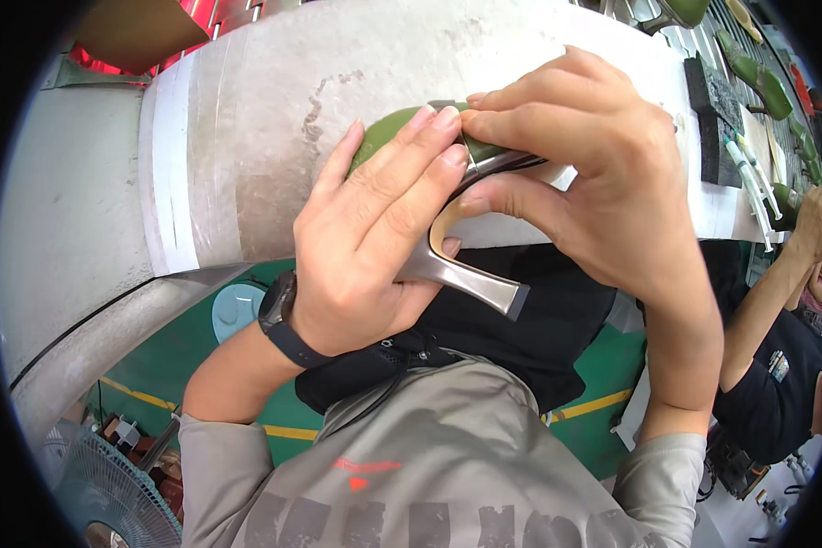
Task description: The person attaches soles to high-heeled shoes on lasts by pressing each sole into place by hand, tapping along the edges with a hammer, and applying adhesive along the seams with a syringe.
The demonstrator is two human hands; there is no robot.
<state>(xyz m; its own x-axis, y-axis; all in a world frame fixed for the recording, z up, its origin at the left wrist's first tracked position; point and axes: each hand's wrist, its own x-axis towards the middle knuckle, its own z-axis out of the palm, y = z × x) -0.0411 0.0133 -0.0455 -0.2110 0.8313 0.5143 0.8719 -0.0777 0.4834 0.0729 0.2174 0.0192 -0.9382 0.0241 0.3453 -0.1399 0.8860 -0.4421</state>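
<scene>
A green high-heeled shoe (384,128) with a shiny grey heel (470,281) lies on its side over the edge of the pale worktop. My left hand (361,228) lies across it, fingers over the green upper and thumb by the heel, holding it. From the right, my right hand (603,146) pinches the shoe at a dark metallic band (502,163), thumb below and fingers on top. My fingers hide much of the upper, so I cannot tell whether they also hold a smaller part.
Syringe-like tubes (749,183) and a dark rough block (714,119) sit at the worktop's right end. Several green shoes (756,75) line a rack beyond. A co-worker's arm (785,265) is at far right. A fan (110,489) stands lower left, a blue stool (237,312) below the worktop.
</scene>
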